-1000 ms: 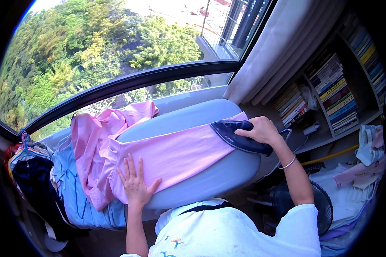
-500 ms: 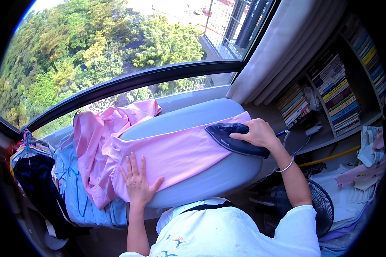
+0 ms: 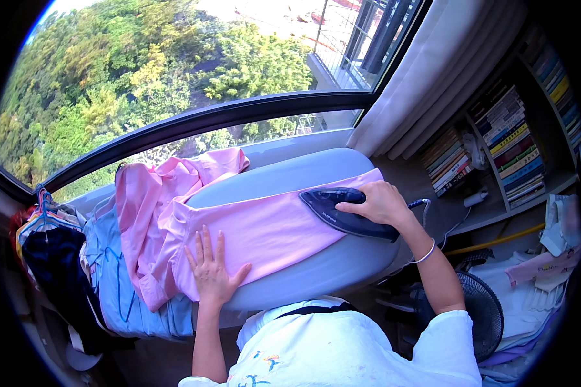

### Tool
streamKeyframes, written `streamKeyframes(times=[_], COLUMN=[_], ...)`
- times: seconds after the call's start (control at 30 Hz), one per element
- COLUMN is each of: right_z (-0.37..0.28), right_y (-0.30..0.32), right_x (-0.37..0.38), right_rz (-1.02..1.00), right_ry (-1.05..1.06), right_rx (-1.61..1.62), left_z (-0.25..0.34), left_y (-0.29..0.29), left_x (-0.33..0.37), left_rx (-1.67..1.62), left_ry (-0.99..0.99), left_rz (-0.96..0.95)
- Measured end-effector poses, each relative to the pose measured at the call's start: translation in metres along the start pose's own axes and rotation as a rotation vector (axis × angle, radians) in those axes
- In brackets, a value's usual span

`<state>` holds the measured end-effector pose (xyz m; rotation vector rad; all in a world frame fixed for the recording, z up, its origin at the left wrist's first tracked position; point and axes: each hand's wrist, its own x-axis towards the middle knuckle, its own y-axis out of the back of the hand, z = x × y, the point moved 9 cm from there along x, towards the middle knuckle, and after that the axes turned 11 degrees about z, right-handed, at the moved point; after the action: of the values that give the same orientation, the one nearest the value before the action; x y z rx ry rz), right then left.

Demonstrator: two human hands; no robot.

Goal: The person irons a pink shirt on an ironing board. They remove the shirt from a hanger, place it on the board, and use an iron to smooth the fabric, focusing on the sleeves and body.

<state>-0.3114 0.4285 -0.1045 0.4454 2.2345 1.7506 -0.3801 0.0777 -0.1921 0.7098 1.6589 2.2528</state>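
Note:
A pink shirt [image 3: 265,222] lies across a light blue ironing board [image 3: 329,271], with one flat section stretched toward the board's right end. The rest of it is bunched over the left end. My right hand [image 3: 379,203] is closed round the handle of a dark iron [image 3: 348,215], whose pointed tip faces left and whose soleplate rests on the pink cloth. My left hand [image 3: 214,274] lies flat on the shirt near the board's front edge, fingers spread.
The iron's cord [image 3: 426,219] trails behind my right wrist. Light blue clothing [image 3: 113,277] and dark garments on hangers [image 3: 53,258] hang at the left. A black fan [image 3: 481,316] stands at the lower right, below a bookshelf [image 3: 529,209]. A window frame [image 3: 239,116] runs behind the board.
The iron has slid a little to the left along the shirt in my right hand. My left hand stays flat in place. The whole view has shifted slightly.

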Motion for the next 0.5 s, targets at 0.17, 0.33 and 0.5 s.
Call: streamKeyframes(times=[0.17,0.33,0.5], right_z=[-0.01,-0.021,-0.029], right_y=[-0.003,-0.009,-0.013], right_x=[0.0,0.0,0.0], right_rz=[0.022,0.008,0.009], right_ry=[0.028,0.039,0.04], right_rx=[0.008,0.016,-0.002], left_z=[0.0,0.0,0.001], left_y=[0.001,0.0,0.001], left_x=[0.0,0.001,0.001], left_rx=[0.0,-0.01,-0.008], left_ry=[0.002,-0.003,-0.002], left_rz=[-0.002,0.006,0.004])
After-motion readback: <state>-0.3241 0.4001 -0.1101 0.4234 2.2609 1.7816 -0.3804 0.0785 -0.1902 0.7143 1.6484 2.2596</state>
